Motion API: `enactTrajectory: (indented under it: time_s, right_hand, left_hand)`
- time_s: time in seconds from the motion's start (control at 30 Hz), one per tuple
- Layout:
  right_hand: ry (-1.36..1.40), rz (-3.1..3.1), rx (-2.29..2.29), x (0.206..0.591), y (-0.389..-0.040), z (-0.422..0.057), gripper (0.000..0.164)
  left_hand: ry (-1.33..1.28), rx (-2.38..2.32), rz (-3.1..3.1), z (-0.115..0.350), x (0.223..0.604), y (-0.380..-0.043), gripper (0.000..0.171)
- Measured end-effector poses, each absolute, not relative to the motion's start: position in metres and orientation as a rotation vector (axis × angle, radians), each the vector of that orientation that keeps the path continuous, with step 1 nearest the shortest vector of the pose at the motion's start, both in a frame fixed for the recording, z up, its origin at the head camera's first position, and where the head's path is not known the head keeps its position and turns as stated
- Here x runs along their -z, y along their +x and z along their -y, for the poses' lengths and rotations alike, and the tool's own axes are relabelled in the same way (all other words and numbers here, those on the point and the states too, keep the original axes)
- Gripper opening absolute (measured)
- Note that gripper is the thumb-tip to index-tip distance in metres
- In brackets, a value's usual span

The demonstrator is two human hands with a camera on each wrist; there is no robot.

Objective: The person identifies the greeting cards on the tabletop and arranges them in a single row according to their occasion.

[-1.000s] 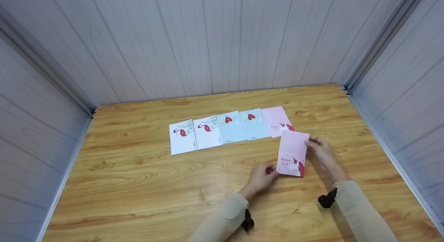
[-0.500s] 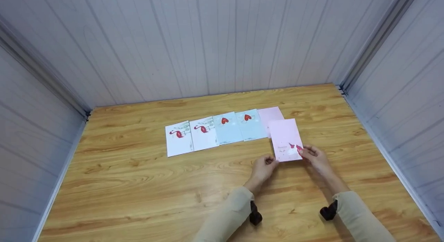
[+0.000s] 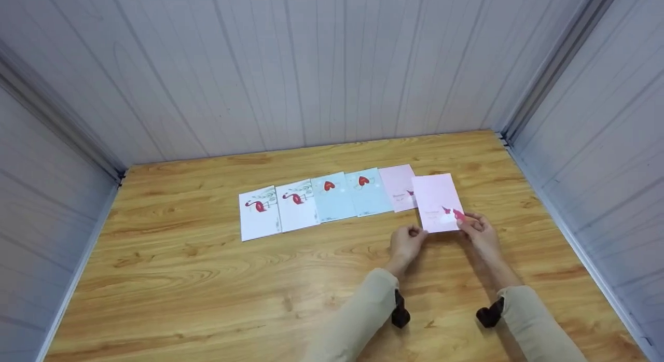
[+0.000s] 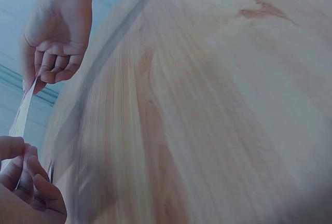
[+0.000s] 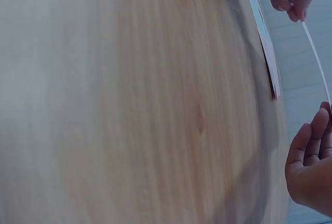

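A pink card (image 3: pixel 437 196) with a unicorn picture is held up between both hands, its bottom edge toward the person. My left hand (image 3: pixel 407 244) pinches its lower left corner between thumb and finger. At the lower right, my right hand (image 3: pixel 482 236) pinches the card's edge over the red part of the print. Edge-on in the right wrist view, the card (image 5: pixel 315 53) stands off the tabletop. Beside it lies a matching pink card (image 3: pixel 397 183), the right end of a row; the raised card overlaps its right side in the head view.
Leftward along the row lie two light blue cards with red hearts (image 3: pixel 332 204) and two white cards with flamingos (image 3: pixel 259 224). The wood-grain table (image 3: pixel 207 289) is bounded by pale panel walls (image 3: pixel 259 66) at the back and sides. Dark wrist cameras (image 3: pixel 399 312) hang under the sleeves.
The pink card has gone forward, then right, to the row's right end. My right hand's pinch has shifted from its upper right edge to the lower right. My left hand moved along with it.
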State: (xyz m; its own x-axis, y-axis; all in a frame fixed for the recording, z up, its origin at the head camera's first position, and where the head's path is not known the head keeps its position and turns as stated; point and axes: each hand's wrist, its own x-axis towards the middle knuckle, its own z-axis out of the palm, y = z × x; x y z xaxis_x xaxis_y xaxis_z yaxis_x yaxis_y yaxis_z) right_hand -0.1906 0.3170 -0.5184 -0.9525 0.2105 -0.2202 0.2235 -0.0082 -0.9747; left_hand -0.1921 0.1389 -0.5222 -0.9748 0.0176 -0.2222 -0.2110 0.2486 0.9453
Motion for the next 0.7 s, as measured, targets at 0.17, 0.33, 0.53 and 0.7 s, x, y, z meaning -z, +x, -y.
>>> enactTrajectory:
  time_s: [0.17, 0.33, 0.53, 0.7]
  right_hand:
    - [0.572, -2.130, 2.222, 0.519, -0.197, -0.322, 0.032]
    - [0.582, -2.184, 2.194, 0.521, -0.207, -0.325, 0.034]
    - [0.648, -2.050, 2.276, 0.520, -0.220, -0.330, 0.036]
    - [0.737, -1.962, 2.340, 0.520, -0.232, -0.335, 0.042]
  left_hand:
    - [-0.186, -1.778, -2.365, -0.148, 0.522, -0.202, 0.013]
    - [-0.155, -1.736, -2.422, -0.153, 0.523, -0.215, 0.014]
    - [-0.093, -1.627, -2.532, -0.159, 0.521, -0.229, 0.016]
    - [-0.023, -1.545, -2.617, -0.168, 0.518, -0.239, 0.014]
